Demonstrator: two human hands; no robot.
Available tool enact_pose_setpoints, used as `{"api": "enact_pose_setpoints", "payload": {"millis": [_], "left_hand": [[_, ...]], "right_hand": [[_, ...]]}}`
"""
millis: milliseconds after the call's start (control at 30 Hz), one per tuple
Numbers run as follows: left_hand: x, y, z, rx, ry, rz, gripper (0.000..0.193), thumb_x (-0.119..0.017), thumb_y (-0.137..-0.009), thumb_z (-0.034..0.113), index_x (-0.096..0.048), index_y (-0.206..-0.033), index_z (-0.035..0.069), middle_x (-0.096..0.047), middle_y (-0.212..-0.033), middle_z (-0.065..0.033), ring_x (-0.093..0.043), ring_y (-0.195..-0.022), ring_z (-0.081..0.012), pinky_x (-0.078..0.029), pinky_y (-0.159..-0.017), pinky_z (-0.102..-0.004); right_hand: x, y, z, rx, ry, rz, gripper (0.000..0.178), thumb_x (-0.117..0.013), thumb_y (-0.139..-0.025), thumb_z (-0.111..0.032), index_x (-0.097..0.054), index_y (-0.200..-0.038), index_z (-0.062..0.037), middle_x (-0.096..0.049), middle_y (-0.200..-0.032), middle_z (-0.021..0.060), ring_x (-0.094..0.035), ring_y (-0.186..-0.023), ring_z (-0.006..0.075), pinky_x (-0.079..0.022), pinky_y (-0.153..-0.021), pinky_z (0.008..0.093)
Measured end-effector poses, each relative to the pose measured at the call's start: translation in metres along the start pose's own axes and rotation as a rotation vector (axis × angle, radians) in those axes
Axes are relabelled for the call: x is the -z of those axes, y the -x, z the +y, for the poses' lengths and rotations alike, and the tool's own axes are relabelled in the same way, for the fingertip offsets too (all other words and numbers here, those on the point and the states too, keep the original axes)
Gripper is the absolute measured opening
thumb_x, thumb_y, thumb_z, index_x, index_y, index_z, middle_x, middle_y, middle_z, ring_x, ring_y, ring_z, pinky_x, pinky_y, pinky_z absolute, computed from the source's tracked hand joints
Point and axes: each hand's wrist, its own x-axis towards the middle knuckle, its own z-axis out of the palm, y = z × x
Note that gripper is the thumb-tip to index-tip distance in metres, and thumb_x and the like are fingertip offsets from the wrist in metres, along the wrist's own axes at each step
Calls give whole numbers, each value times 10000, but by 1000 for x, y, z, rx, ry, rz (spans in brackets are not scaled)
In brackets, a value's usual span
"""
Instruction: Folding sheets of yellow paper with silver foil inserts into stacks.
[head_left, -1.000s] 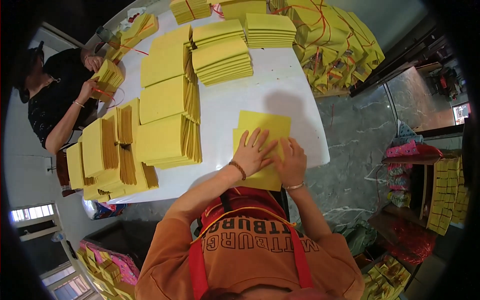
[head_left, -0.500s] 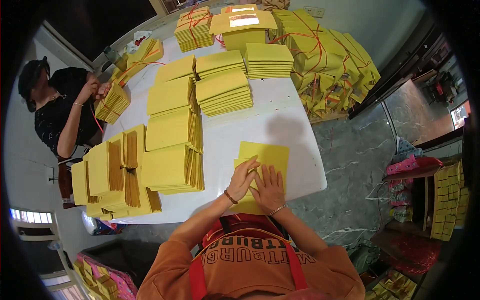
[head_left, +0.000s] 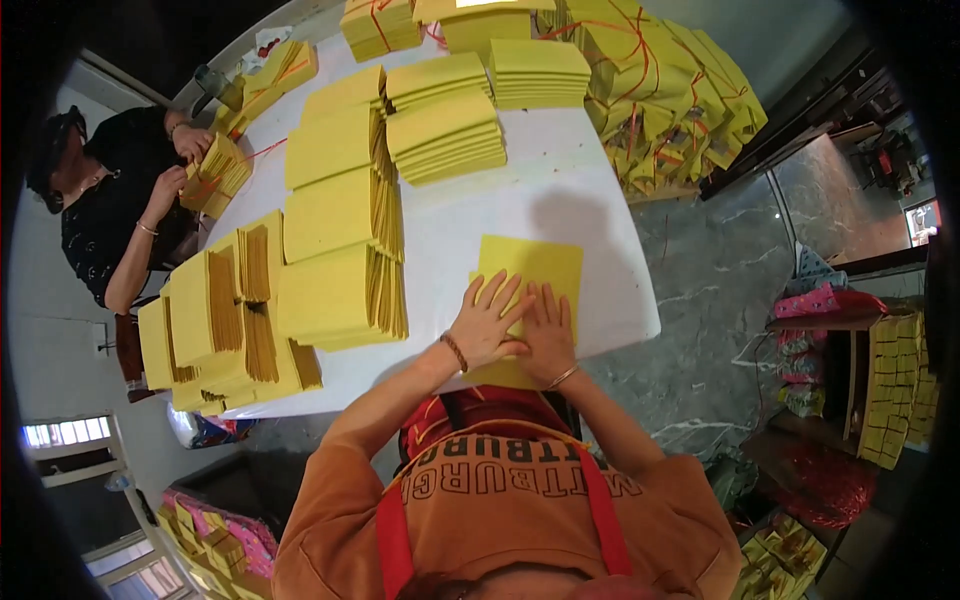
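Yellow paper sheets (head_left: 540, 262) lie near the table's front edge, just in front of me. My left hand (head_left: 488, 322) rests flat on them, its fingers spread and pointing away from me. Beside it, my right hand (head_left: 547, 340) also presses flat on the paper, and the two hands touch at the thumbs. Neither hand grips anything. How many sheets lie under my palms is hidden. To the left stands a row of folded yellow paper stacks (head_left: 325, 290). Farther back is another group of stacks (head_left: 445, 135).
Across the table's left side, a co-worker (head_left: 120, 190) handles a yellow paper bundle (head_left: 216, 178) with red string. Tied yellow bundles (head_left: 650, 90) are heaped at the back right. The white table (head_left: 455, 225) has its right edge beside a grey marbled floor (head_left: 690, 300).
My left hand has gone from bent fingers at the paper to lying flat and spread on it. My right hand stays on the sheets. The co-worker's hands and bundle have shifted.
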Motion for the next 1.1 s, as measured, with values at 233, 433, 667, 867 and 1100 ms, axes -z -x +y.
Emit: {"api": "enact_pose_setpoints", "payload": {"millis": [233, 433, 667, 867, 1100], "left_hand": [[5, -3, 3, -72, -27, 58, 695, -534, -734, 562, -419, -1268, 132, -350, -1317, -159, -297, -1225, -329, -209, -985, -508], [14, -8, 15, -168, -169, 20, 568, -562, -760, 366, -453, -1204, 29, -433, -1201, -189, -422, -1075, -309, -362, -873, -401], [27, -18, 11, -190, -246, 26, 459, -524, -732, 106, -466, -1168, -25, -539, -1046, -213, -546, -894, -302, -473, -703, -347], [122, -72, -30, 139, 400, 163, 569, -541, -737, 5, -386, -1280, 69, -573, -964, -206, -558, -890, -344, -469, -724, -383], [164, -253, -113, -197, -87, 512, 618, -532, -727, 6, -353, -1306, 126, -556, -1025, -159, -527, -916, -327, -449, -773, -381]], "right_hand": [[2, -7, 33, -82, -1162, 248, 743, -491, -794, -87, -61, -1400, -66, -151, -1433, 159, -121, -1335, 271, -117, -1075, 398], [26, -3, 46, -419, -1470, 475, 527, -456, -865, -73, -257, -1353, -84, -376, -1305, 132, -408, -1183, 246, -327, -976, 340], [33, 1, 64, -253, -637, 593, 361, -478, -854, -119, -467, -1198, -10, -521, -1130, 140, -481, -1055, 263, -355, -917, 354], [35, -4, 50, -106, -56, 363, 483, -616, -739, -279, -510, -1148, -44, -502, -1167, 108, -421, -1136, 276, -272, -952, 415], [35, -6, 53, -117, -23, 360, 443, -664, -695, -336, -583, -1058, -96, -502, -1169, 76, -409, -1149, 237, -260, -949, 426]]}}
